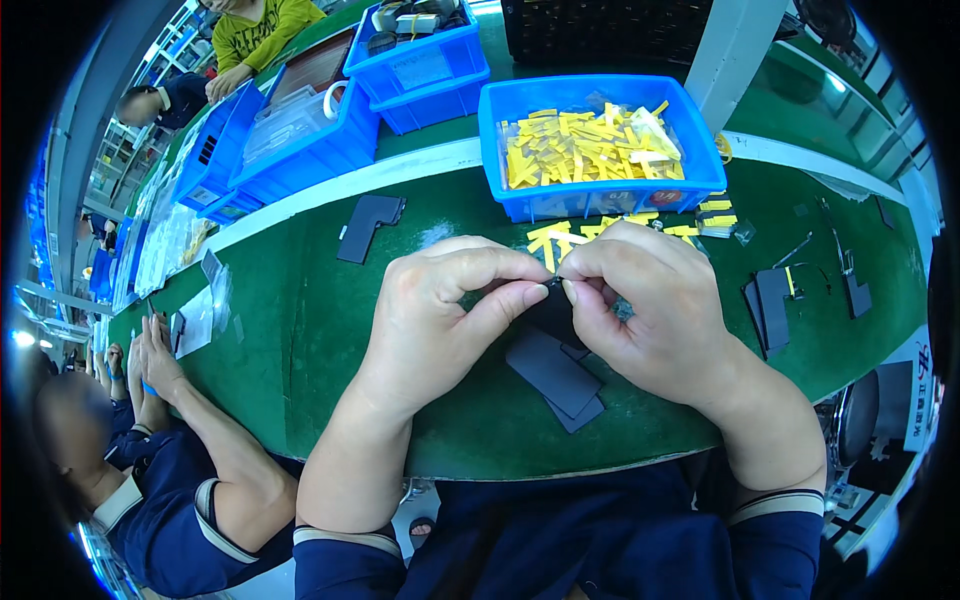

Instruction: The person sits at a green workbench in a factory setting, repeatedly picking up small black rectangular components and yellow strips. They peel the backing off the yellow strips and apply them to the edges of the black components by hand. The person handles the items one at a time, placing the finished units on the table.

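Left hand (437, 315) and right hand (652, 300) pinch what looks like a small dark piece (557, 283) between them, dark plates (552, 370) at its six o'clock; light, even pressure should suit it.

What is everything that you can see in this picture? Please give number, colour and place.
table: one, green, centre
strip bin: one, blue, upper centre
strips: many, yellow, in and before that bin
other bins: several, blue, upper left
panels: several, dark grey, on the table
box: one, black, top
post: one, white, upper right
sheet: one, white, left
co-workers: at least three, navy or yellow-green tops, left
pinched part: one, black, centre, mostly hidden
own sleeves: two, navy, lower edge
left hand: one, bare, centre
right hand: one, bare, beside the left
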`<state>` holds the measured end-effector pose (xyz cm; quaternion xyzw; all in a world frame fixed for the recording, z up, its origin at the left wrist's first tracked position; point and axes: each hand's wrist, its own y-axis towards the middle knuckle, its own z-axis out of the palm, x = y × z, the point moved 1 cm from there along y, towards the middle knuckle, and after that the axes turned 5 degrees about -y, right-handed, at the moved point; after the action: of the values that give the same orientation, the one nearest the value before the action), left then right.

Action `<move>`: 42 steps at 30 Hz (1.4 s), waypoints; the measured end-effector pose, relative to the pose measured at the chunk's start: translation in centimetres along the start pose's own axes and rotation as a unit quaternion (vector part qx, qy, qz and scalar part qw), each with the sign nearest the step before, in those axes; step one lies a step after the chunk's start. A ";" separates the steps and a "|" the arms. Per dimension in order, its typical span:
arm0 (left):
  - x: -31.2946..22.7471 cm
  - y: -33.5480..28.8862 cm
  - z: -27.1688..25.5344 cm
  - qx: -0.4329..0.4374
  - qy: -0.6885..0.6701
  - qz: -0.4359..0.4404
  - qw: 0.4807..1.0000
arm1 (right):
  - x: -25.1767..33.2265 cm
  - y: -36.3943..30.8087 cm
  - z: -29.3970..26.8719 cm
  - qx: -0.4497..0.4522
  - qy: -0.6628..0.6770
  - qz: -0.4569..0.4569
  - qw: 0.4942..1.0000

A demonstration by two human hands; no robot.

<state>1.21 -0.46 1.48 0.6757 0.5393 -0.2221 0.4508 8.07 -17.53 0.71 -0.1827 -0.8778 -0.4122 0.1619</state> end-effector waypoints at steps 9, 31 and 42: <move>1.0 0.0 -0.2 0.009 0.022 0.057 0.998 | -0.1 0.2 -0.2 -0.022 0.008 -0.013 1.000; 0.4 -0.2 -0.3 -0.040 0.056 0.019 0.997 | -1.1 0.3 0.1 -0.075 0.076 0.088 0.990; 0.0 -0.2 -0.1 -0.072 0.189 0.099 0.974 | -0.8 0.2 0.3 -0.037 0.153 0.207 0.966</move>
<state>1.05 -0.39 1.49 0.7211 0.5600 -0.0051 0.4078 8.84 -17.30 0.35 -0.3014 -0.7695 -0.4251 0.3691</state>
